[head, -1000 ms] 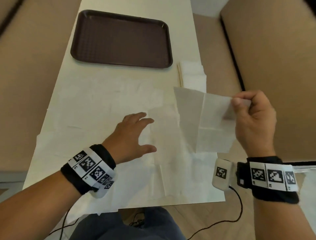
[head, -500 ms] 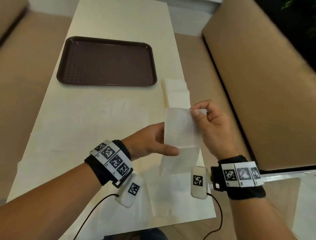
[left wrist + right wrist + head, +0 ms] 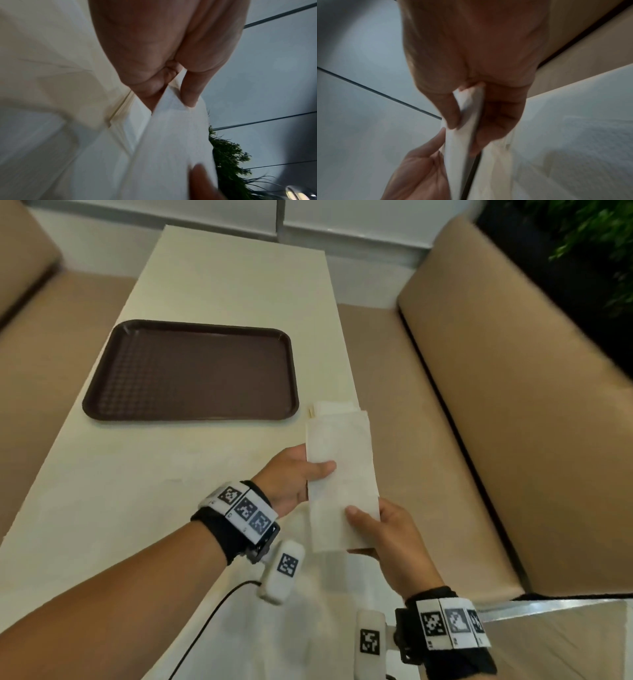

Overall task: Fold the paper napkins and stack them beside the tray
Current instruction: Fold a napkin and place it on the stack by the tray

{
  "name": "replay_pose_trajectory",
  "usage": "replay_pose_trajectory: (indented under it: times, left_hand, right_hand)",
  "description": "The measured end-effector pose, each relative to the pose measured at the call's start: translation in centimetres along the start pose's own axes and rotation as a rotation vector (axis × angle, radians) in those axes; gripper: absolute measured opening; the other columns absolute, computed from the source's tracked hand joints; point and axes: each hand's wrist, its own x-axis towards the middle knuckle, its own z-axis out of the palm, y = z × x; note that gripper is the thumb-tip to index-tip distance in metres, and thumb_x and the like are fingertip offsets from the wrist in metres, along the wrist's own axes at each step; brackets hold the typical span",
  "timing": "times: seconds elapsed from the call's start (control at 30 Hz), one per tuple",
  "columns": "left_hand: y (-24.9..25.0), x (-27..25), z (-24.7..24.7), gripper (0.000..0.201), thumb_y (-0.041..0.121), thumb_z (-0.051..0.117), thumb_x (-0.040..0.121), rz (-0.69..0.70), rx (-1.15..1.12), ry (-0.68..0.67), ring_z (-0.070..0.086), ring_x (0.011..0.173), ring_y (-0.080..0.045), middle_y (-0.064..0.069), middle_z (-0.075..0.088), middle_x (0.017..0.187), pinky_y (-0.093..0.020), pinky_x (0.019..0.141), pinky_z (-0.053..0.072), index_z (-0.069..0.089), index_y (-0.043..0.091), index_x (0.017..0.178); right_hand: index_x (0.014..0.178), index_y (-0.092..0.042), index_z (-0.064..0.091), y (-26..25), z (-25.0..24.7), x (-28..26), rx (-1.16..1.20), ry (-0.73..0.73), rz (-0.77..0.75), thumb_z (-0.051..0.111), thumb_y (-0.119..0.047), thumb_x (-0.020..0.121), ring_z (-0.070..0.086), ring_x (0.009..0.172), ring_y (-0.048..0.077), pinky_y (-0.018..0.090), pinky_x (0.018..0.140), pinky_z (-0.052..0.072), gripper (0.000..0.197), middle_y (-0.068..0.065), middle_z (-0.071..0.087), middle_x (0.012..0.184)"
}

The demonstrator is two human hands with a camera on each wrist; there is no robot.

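Napkin (image 3: 339, 474) folded to a long strip, held in both hands above the worktop (image 3: 137, 474).

Nearest, the right hand (image 3: 383, 542) pinches the strip's near end, thumb on top and fingers beneath; the left hand (image 3: 291, 474) pinches its left edge further along, thumb across the paper. More loose napkins (image 3: 274, 628) lie spread on the near worktop. Beyond the strip sits the small stack (image 3: 334, 406) just beside the tray (image 3: 191, 414), near its right front corner. Folding looks midway: the next move probably calls for bringing one end over onto the other, matching edges, pressing the crease, then laying it on the stack.
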Motion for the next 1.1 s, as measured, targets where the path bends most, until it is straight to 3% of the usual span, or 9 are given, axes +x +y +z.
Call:
replay_pose_trajectory:
  times: [0.27, 0.37, 0.47, 0.6, 0.7, 0.8, 0.9, 1.0, 1.1]
  left_hand:
    - [2.9, 11.0, -0.1, 0.023, 0.010, 0.061, 0.097, 0.079, 0.233, 0.196, 0.072, 0.102, -0.025, -0.004, 0.075, 0.110, -0.035, 0.077, 0.060, 0.069, 0.011, 0.118]
    - [3.6, 13.9, -0.7, 0.019, 0.011, 0.064, 0.095, 0.082, 0.290, 0.258, 0.073, 0.100, -0.025, -0.003, 0.076, 0.107, -0.042, 0.087, 0.059, 0.072, 0.014, 0.112]
    - [3.3, 15.8, -1.2, 0.018, 0.011, 0.063, 0.095, 0.064, 0.386, 0.325, 0.072, 0.099, -0.025, -0.005, 0.075, 0.108, -0.045, 0.090, 0.059, 0.071, 0.012, 0.111]
    - [2.7, 17.2, -1.4, 0.016, 0.014, 0.064, 0.091, 0.118, 0.659, 0.441, 0.071, 0.087, -0.031, -0.015, 0.073, 0.095, -0.042, 0.077, 0.061, 0.069, 0.000, 0.095]
    - [2.6, 17.4, -1.0, 0.020, 0.015, 0.062, 0.090, 0.150, 0.917, 0.508, 0.054, 0.069, -0.025, -0.007, 0.057, 0.073, -0.028, 0.056, 0.042, 0.055, 0.007, 0.073]
    - [2.5, 17.6, -0.9, 0.007, 0.014, 0.061, 0.093, 0.175, 1.028, 0.538, 0.054, 0.078, -0.023, -0.005, 0.058, 0.085, -0.030, 0.065, 0.044, 0.060, 0.008, 0.090]
    - [2.4, 17.7, -1.1, 0.014, 0.015, 0.060, 0.095, 0.170, 0.995, 0.555, 0.059, 0.089, -0.022, -0.003, 0.060, 0.100, -0.029, 0.074, 0.046, 0.060, 0.013, 0.109]
    - [2.4, 17.5, -1.4, 0.016, 0.017, 0.060, 0.096, 0.174, 0.955, 0.564, 0.059, 0.089, -0.020, -0.002, 0.060, 0.105, -0.028, 0.074, 0.045, 0.056, 0.019, 0.110]
    - [2.2, 17.4, -1.4, 0.034, 0.018, 0.061, 0.095, 0.154, 1.045, 0.539, 0.061, 0.098, -0.024, -0.007, 0.060, 0.119, -0.035, 0.081, 0.053, 0.051, 0.017, 0.127]
  right_hand:
    - [0.105, -0.005, 0.070, -0.9, -1.1, 8.7, 0.059, 0.188, 0.124, 0.063, -0.018, 0.098, 0.070, 0.073, 0.025, 0.028, 0.055, 0.055, 0.016, 0.016, 0.075, 0.103]
    - [0.104, -0.003, 0.069, -2.0, -1.6, 11.5, 0.097, 0.217, 0.128, 0.064, -0.017, 0.098, 0.069, 0.076, 0.026, 0.030, 0.057, 0.057, 0.016, 0.014, 0.074, 0.099]
    - [0.097, -0.001, 0.067, -1.7, -1.9, 13.5, 0.070, 0.238, 0.179, 0.065, -0.015, 0.096, 0.069, 0.063, 0.026, 0.029, 0.052, 0.056, 0.014, 0.016, 0.073, 0.089]
    - [0.095, 0.005, 0.066, -0.4, -2.0, 14.9, 0.027, 0.262, 0.227, 0.066, -0.015, 0.093, 0.069, 0.054, 0.028, 0.029, 0.045, 0.054, 0.020, 0.016, 0.072, 0.067]
    - [0.098, 0.006, 0.064, 0.3, -2.0, 15.3, -0.002, 0.266, 0.236, 0.066, -0.017, 0.092, 0.069, 0.055, 0.030, 0.031, 0.047, 0.053, 0.024, 0.012, 0.070, 0.058]
    - [0.101, 0.004, 0.063, 0.5, -1.8, 15.5, -0.059, 0.261, 0.231, 0.066, -0.020, 0.090, 0.070, 0.056, 0.031, 0.035, 0.052, 0.053, 0.027, 0.014, 0.071, 0.060]
    - [0.100, 0.002, 0.062, 0.2, -1.7, 15.4, -0.124, 0.272, 0.219, 0.066, -0.022, 0.089, 0.069, 0.056, 0.032, 0.038, 0.056, 0.053, 0.026, 0.012, 0.070, 0.056]
    - [0.099, -0.003, 0.058, 0.1, -1.7, 15.1, -0.157, 0.294, 0.197, 0.066, -0.024, 0.089, 0.069, 0.057, 0.033, 0.035, 0.050, 0.049, 0.025, 0.004, 0.066, 0.048]
    - [0.087, -0.008, 0.053, 0.1, -1.7, 14.9, -0.185, 0.319, 0.184, 0.066, -0.022, 0.086, 0.067, 0.051, 0.029, 0.026, 0.043, 0.045, 0.019, 0.005, 0.062, 0.051]
